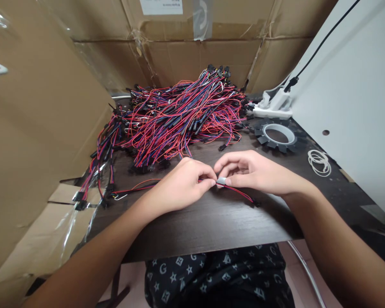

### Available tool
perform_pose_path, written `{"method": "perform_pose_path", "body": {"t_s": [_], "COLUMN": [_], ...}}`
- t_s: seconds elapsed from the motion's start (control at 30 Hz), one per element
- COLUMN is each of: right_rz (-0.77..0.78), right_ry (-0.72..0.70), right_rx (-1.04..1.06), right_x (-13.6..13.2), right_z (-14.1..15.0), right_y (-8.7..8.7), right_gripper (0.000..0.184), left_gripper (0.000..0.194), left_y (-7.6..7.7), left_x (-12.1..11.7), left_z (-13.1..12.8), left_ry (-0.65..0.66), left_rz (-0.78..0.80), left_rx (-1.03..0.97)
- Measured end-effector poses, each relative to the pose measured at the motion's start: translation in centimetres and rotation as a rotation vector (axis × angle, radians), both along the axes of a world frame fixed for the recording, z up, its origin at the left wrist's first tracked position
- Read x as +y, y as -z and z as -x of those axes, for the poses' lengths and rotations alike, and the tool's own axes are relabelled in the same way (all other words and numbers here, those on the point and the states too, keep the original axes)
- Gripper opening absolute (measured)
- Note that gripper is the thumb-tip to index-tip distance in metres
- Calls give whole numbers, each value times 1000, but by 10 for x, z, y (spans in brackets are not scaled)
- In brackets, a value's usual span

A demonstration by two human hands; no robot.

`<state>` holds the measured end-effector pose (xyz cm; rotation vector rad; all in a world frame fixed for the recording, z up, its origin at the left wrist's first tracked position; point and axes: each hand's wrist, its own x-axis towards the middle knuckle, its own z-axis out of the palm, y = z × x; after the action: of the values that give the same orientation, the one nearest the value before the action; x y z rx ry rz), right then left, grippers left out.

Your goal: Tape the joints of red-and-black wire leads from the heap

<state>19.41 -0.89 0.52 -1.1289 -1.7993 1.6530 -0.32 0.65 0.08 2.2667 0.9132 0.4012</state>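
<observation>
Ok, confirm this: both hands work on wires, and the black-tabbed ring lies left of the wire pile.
Wrong side: the head view shows the black-tabbed ring right of the wire pile. The left hand and right hand do work on wires.

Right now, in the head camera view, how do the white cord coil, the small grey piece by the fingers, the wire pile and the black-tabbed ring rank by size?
1. Wire pile
2. Black-tabbed ring
3. White cord coil
4. Small grey piece, partly covered by fingertips
</observation>
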Motion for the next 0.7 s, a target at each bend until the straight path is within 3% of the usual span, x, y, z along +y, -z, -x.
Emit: {"method": "perform_pose_path", "body": {"t_s": [0.43,0.7], "right_rz": [121,129], "right_ry": [-57,30], "right_rx": [123,54], "right_x": [1,1], "right_z": [-5,-1], "right_y": [3,2], "right_gripper": [38,14], "left_gripper": [13,12], "left_y": [-4,-6], "left_x": [1,4], "left_z": [2,5], "left_ry": [-21,-123], "left_rz": [-3,-33], "left_rx": [-22,-75]}}
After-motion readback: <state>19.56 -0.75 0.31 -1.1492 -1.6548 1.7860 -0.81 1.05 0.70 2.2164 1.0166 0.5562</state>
